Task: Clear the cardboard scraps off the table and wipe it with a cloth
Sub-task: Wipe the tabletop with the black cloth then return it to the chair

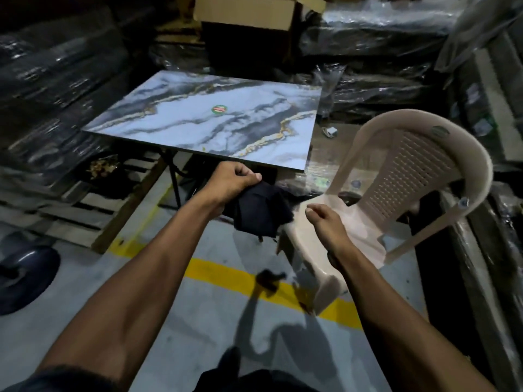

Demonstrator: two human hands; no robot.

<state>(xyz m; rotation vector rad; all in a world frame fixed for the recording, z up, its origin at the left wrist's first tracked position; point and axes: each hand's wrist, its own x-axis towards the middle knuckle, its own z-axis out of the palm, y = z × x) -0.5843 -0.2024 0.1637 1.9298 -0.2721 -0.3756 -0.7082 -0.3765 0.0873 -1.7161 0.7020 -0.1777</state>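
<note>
A marble-patterned table (175, 120) with blue, grey and gold veins stands ahead, bearing only a small round green sticker (219, 109). No cardboard scraps show on it. Just below its near edge, my left hand (230, 181) grips a dark cloth (261, 212) that hangs bunched beneath the fist. My right hand (325, 220) hovers to the right of the cloth, over a chair seat, fingers loosely curled and holding nothing.
A beige plastic chair (410, 171) stands right of the table. An open cardboard box (246, 9) sits behind the table. Plastic-wrapped stacks (56, 80) surround the area. A wooden pallet (85, 205) lies at left. A yellow line (220, 274) crosses the concrete floor.
</note>
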